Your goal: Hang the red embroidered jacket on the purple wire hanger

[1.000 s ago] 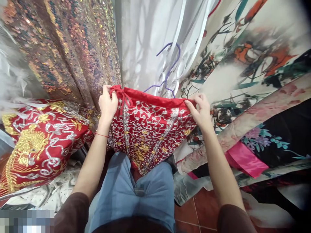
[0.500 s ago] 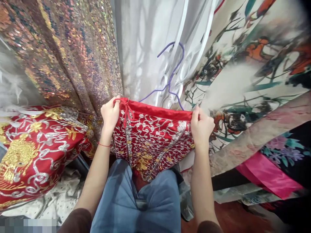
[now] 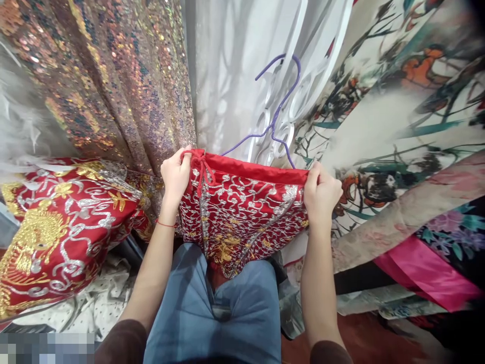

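Note:
A red embroidered skirt (image 3: 242, 217) with silver and gold stitching hangs stretched between my two hands. My left hand (image 3: 176, 174) is closed on the left end of its plain red waistband, beside a tied red cord (image 3: 204, 172). At the opposite end of the waistband, my right hand (image 3: 322, 192) grips the cloth in a fist. Behind the waistband rises a purple wire hanger (image 3: 273, 126), its hook up and its lower part hidden by the skirt. The skirt's lower part falls in front of my knees.
At left lies another red embroidered garment (image 3: 76, 227), above white dotted cloth (image 3: 94, 303). A sequined fabric (image 3: 125, 76) hangs behind it. White scrolled metalwork (image 3: 299, 96) stands behind the hanger. Flower-printed fabric (image 3: 379, 167) and a dark garment with a pink band (image 3: 428, 273) hang at right.
The whole view has shifted slightly, so the hanger and my right hand appear a little further right. Both hands keep their hold on the stretched waistband.

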The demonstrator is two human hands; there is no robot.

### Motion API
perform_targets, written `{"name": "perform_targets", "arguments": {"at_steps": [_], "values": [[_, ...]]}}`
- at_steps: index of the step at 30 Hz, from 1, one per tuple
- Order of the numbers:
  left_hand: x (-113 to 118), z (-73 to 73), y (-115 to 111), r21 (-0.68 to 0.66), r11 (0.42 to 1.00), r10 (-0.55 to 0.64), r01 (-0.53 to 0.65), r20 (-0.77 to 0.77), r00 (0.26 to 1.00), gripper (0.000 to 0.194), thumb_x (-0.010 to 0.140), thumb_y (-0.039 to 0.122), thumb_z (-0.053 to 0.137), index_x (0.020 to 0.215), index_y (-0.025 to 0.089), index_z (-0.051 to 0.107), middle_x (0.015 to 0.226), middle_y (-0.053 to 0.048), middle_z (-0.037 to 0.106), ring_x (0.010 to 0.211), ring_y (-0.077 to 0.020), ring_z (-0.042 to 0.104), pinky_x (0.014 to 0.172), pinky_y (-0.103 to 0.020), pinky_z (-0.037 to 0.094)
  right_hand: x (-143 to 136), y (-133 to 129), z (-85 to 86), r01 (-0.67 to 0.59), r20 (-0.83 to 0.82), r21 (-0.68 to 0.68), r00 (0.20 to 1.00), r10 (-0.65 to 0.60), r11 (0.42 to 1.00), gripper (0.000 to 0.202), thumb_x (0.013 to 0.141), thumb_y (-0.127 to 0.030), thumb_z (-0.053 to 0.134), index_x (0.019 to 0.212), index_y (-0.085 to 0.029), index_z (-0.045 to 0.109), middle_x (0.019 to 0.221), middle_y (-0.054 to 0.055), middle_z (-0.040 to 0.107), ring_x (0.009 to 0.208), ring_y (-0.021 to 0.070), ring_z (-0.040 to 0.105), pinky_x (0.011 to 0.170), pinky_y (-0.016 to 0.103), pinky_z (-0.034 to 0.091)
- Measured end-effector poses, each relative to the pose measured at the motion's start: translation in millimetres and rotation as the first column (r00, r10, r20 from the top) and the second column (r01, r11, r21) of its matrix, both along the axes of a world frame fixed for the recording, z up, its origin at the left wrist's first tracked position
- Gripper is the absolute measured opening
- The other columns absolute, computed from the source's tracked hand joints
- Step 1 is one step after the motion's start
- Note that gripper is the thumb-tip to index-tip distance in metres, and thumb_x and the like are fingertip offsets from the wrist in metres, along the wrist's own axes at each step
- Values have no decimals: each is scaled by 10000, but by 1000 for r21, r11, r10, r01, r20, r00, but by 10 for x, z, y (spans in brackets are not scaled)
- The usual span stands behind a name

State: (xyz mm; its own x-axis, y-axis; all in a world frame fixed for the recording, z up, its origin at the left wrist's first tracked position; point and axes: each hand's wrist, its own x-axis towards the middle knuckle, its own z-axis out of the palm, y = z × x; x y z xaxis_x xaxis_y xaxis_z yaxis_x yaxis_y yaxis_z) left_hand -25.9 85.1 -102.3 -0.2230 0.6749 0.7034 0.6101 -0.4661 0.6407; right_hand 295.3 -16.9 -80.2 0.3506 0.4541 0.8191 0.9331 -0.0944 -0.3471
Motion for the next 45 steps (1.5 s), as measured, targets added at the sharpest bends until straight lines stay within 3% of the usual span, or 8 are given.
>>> {"name": "perform_targets", "arguments": {"at_steps": [7,13,20,24,29,37,41,45], "values": [[13,-62,-59,21,1000,9,-9,-3,1000,431,1006,471,321,853,202,621,698,-34,612,659,-165,550,700,-273,382,74,134,-34,2,-11,10,1000,-2,1000,508,978,-466,277,702,-207,616,600,79,558,637,227,567,628,324,369],[-31,-93,-111,86,983,-168,164,41,985,319,996,371,367,1196,213,558,1215,-107,635,1166,-243,564,1061,-410,390,88,280,-30,-30,-40,-12,999,30,999,447,971,-417,257,817,-180,604,766,131,598,832,278,596,772,408,432],[-33,-175,-288,163,940,-316,299,87,945,528,845,156,480,1369,209,451,1455,-119,464,1395,-233,396,1223,-420,259,-646,-107,161,-45,90,57,995,40,997,339,916,-286,373,1160,-136,555,1260,223,489,1225,374,426,1029,614,299],[24,-299,-420,107,909,-416,403,271,868,449,838,114,460,1277,203,496,1331,-122,566,1275,-213,535,1160,-413,373,-1277,-258,120,-232,227,-226,932,283,946,345,941,-279,312,1108,-152,586,1150,180,532,1153,327,472,993,520,388],[-88,-415,-499,-31,812,-447,583,609,655,168,926,226,459,1083,210,515,893,-37,660,642,-110,642,674,-268,547,-1725,-198,-76,-263,225,-479,885,407,838,312,931,-257,329,1101,-137,561,1157,175,559,1069,285,514,891,403,456],[-309,-489,-476,-117,855,-168,505,858,485,87,935,266,464,968,187,480,960,-74,662,693,-102,641,666,-229,513,-2094,70,-61,-316,151,-507,884,443,802,338,924,-271,355,1179,-124,520,1237,190,558,1099,286,542,838,365,480],[-261,-541,-453,-169,908,-100,384,802,589,173,900,248,533,1054,205,465,1111,-108,637,895,-148,665,773,-256,520,-2310,184,42,-268,61,-565,929,364,780,447,941,-401,391,1221,-80,527,1206,223,598,1100,337,589,896,434,469],[-174,-459,-399,-32,950,-225,310,615,756,227,834,219,632,1039,190,537,1200,-119,607,1078,-182,615,939,-289,483,-2368,292,155,-237,-27,-636,958,285,735,495,935,-516,416,1127,-105,614,1153,217,647,1102,338,618,938,446,453]]}}
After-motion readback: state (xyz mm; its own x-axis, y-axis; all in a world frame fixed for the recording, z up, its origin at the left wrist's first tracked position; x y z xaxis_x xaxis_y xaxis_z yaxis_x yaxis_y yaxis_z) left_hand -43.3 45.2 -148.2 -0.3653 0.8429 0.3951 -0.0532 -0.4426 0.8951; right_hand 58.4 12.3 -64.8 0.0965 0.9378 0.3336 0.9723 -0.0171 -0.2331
